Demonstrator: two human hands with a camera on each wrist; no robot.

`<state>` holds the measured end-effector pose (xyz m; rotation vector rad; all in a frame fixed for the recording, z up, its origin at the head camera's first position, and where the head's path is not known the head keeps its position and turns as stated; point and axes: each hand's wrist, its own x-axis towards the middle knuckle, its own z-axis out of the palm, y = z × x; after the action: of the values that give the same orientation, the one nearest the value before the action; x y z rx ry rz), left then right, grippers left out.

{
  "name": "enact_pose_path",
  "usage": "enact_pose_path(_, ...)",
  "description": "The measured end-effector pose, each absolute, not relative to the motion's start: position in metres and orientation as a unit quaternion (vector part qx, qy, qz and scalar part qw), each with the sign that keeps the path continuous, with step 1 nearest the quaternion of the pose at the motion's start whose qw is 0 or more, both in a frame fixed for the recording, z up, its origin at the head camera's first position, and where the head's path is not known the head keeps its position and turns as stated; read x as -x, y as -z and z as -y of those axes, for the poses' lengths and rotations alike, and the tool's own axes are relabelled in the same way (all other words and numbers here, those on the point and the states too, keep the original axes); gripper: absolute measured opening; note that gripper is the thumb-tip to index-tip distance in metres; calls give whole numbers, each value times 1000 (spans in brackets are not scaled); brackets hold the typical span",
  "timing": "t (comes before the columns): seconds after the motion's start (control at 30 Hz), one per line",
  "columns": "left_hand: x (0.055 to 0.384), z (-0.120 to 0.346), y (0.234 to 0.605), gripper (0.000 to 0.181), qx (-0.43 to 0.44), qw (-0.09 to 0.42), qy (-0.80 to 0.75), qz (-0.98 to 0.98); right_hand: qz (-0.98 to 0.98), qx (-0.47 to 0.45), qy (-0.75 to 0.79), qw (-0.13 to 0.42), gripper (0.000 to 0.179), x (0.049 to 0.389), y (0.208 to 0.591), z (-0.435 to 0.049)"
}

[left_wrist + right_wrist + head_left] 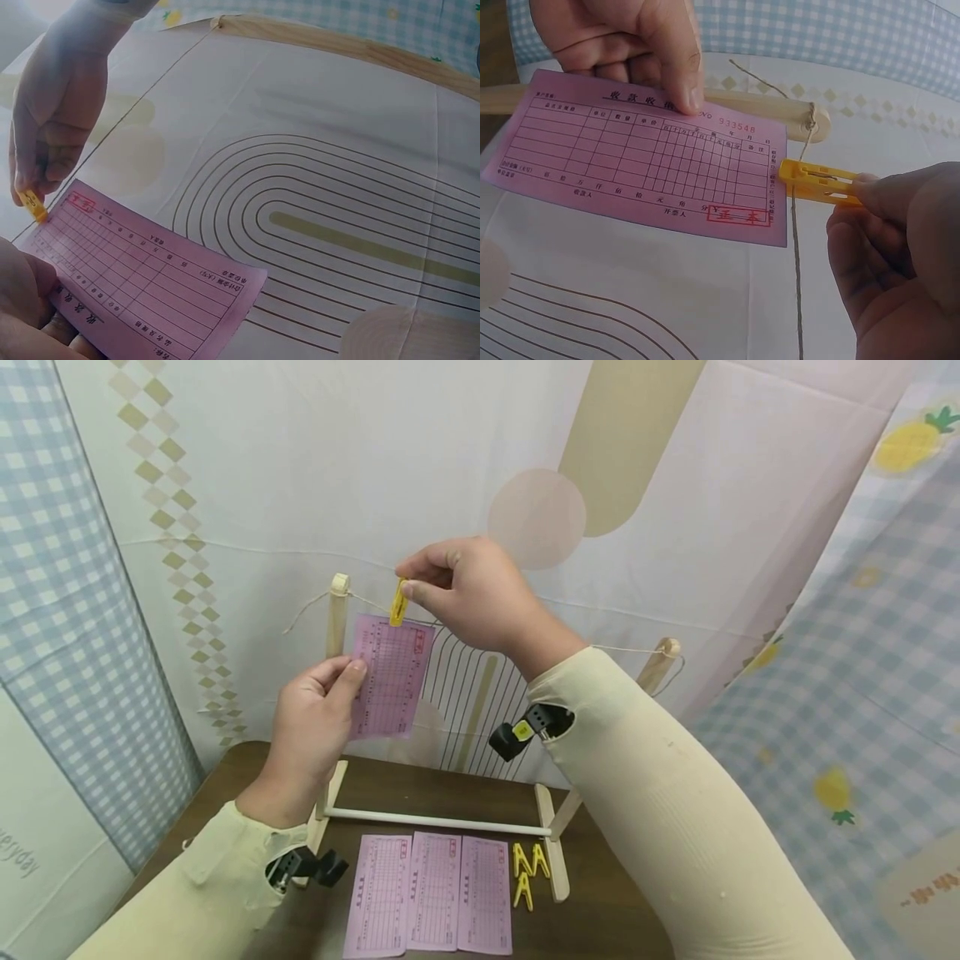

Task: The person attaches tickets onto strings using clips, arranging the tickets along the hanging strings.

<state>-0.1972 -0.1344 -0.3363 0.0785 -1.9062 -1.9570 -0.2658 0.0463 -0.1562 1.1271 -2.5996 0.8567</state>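
A pink receipt slip with a printed grid and a red stamp is held up at the string. My left hand pinches its left edge between thumb and fingers. Thumb and fingertips of my right hand pinch a yellow clothespin by its handle end. In the right wrist view the tip of this clothespin is right at the slip's top edge, over the string. The left wrist view shows the slip hanging beside the string, near the left post.
The string runs between two wooden posts of a stand with a white crossbar. On the brown table, three pink slips lie side by side, with three yellow clothespins at their right. Patterned curtains surround the table.
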Motion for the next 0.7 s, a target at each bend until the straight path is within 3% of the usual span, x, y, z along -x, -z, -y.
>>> enact_pose_path(0.7, 198, 133, 335, 47, -15, 215, 700, 681, 879, -377, -278, 89, 23, 259, 158, -46)
